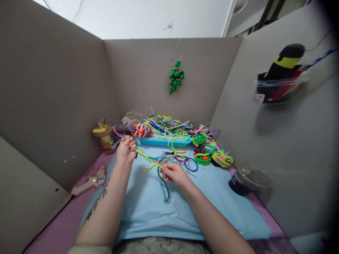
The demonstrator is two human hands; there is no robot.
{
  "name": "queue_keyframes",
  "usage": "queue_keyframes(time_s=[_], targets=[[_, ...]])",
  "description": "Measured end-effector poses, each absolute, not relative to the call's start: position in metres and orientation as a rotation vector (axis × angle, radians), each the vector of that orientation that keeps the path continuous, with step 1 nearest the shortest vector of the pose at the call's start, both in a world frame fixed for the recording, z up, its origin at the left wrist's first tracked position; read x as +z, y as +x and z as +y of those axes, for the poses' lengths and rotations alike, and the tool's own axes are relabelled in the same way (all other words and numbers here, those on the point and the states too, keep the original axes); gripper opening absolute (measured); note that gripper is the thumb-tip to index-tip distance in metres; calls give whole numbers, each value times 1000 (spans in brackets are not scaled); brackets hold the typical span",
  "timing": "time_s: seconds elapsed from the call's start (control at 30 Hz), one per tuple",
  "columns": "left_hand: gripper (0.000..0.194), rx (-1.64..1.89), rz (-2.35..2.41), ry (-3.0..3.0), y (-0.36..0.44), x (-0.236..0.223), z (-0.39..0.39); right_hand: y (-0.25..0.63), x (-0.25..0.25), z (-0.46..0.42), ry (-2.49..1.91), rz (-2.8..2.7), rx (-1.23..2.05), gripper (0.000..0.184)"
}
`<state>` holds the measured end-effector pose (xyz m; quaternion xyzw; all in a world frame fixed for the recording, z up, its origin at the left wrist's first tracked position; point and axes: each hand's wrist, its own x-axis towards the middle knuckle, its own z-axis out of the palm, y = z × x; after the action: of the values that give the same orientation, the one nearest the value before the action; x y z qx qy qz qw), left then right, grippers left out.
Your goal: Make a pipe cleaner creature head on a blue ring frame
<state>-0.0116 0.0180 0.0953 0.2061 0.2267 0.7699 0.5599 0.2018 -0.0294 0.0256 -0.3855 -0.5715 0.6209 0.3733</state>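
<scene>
The person keeps a yellow-green fuzzy strip (pixel 144 155) stretched above the blue cloth (pixel 148 206) on the counter (pixel 53 229). The left hand (pixel 126 150) is closed around its far left end; the right hand (pixel 172 173) pinches it nearer, with thumb and fingers together. A dark green strip (pixel 167 194) hangs below the right hand. At the far side stands a blue tray (pixel 165 143), in which many coloured strips (pixel 161 123) are heaped, some going over its edge. To the left is a lidded cup (pixel 106 141) with pale brown contents. On the right wall, a clear container (pixel 291 83) holds a black-and-yellow object (pixel 287 62) and red items. Below it, near the right edge of the cloth, stands a dark tub (pixel 239 184); its contents cannot be told.
</scene>
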Motion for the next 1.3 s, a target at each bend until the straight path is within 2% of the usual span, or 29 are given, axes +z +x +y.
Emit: queue_keyframes(time_s=[0.47, 0.87, 1.17, 1.3], targets=[[22, 1896, 534, 448, -24, 93, 14, 203, 16, -31, -1052, -1609, 1374, 19], [24, 1845, 669, 302, -24, 79, 31, 201, 34, -44, -1051, -1658, 883, 21], [24, 1703, 698, 342, -17, 84, 24, 230, 32, -36, -1029, -1898, 1176, 21], [25, 1593, 736, 367, -3, 88, 21, 237, 42, -29, -881, -1835, 1409, 40]])
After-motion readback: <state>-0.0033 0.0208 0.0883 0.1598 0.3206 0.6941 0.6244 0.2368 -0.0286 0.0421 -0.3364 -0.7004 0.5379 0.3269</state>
